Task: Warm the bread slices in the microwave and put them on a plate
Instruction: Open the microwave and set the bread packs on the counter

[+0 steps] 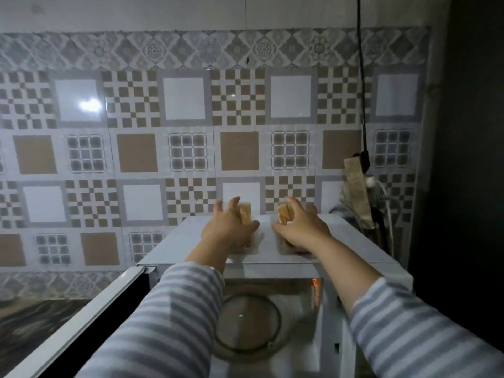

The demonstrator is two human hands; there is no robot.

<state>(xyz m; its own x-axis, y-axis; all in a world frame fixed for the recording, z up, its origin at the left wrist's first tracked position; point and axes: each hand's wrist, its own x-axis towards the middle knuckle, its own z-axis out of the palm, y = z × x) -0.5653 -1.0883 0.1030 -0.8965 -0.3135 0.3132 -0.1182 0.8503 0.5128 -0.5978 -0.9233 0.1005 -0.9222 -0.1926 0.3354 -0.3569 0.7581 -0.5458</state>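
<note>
Left hand and right hand each grasp bread atop the open microwave. Blur obscures finger closure. A loose hold could drop slices.

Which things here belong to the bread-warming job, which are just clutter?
Job: left bread slice under left hand; right bread slice under right hand; microwave, door open; glass turntable.
Clutter: hanging black cable; plug and cords.
</note>
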